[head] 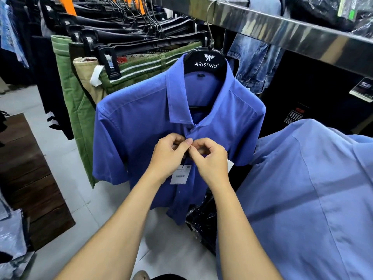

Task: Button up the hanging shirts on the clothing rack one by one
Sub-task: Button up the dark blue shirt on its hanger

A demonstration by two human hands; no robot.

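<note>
Both my forearms reach up from the bottom of the view and meet at the chest of the blue shirt [141,118], just below its collar. My left hand [168,155] has its fingers curled in, thumb and forefinger pinching the left edge of the placket. My right hand [210,156] mirrors it from the other side, thumb and forefinger closed into a small ring on the right edge of the placket, the remaining fingers bent loosely under. The two thumb tips almost touch over the seam.

The shirt hangs on a black hanger [205,62] printed ARISTINO, hooked over the steel rail [282,27] that runs across the top right. A white price tag [179,174] dangles just under my left wrist.

I cannot see the button or buttonhole itself; my fingertips cover that spot, so I cannot tell whether it is through. Lower down the placket lies closed, though the buttons there are too small to make out clearly. A lighter blue shirt [302,199] fills the lower right and is cut off by the frame edge. Green trousers [74,110] hang behind on the left, their tops partly hidden by black clip hangers [105,57].
</note>
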